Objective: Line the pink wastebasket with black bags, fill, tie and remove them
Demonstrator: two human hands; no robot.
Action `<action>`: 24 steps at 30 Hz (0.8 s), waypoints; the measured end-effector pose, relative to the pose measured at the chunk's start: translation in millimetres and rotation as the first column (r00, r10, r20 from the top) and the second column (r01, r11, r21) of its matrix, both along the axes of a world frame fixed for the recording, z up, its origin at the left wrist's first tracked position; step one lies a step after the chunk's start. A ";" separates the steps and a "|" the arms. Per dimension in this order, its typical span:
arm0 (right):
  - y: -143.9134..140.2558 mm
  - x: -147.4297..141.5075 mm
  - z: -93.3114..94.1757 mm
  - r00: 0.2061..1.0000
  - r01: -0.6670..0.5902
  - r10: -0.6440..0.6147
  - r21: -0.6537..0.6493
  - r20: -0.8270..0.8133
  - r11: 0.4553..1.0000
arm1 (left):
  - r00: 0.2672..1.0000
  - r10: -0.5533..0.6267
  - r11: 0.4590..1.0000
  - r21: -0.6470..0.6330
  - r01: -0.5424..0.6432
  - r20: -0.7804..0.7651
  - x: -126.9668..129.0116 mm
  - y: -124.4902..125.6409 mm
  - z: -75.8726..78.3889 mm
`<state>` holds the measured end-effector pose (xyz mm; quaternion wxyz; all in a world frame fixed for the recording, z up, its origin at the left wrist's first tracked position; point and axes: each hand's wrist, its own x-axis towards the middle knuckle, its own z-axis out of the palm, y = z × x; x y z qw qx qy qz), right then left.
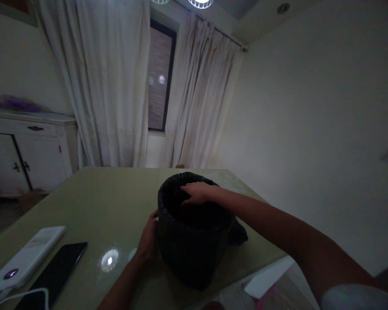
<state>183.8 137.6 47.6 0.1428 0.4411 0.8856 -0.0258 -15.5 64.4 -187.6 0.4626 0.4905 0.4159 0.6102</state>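
Nearest the camera, at the lower left, a flat black smartphone (51, 275) lies on the glossy pale green table (93, 193), with a white cable (19, 297) curling past its near end. Just beside it, to the left, rests a white oblong power bank (26, 258) with a small lit spot near one end; faint printing marks its top face, too dim and blurred to read. A ceiling light mirrors as a bright patch on the tabletop between the phone and the person's left hand (148, 239).

That left hand presses its palm and fingers flat against the left side of a small round bin lined with a black plastic bag (194, 232), not closed around anything. The bin stands upright near the table's right edge, where the tabletop drops away to the floor. The right hand (198, 192) reaches over from the right, fingers curled over the far rim of the bag; whether it pinches the plastic cannot be told. A bunched tail of the bag sticks out at the bin's right side.

To the left and beyond the bin the tabletop lies open up to its far edge. Farther off stand a white wooden cabinet (29, 150) at the left wall, long pale curtains (116, 86) and a dark window (160, 77)
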 end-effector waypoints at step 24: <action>-91.3 169.5 -211.6 0.572 0.777 -0.506 0.230 -0.645 0.586 | 0.879 0.029 0.999 0.042 -0.010 -0.476 -12.9 7.9 -32.7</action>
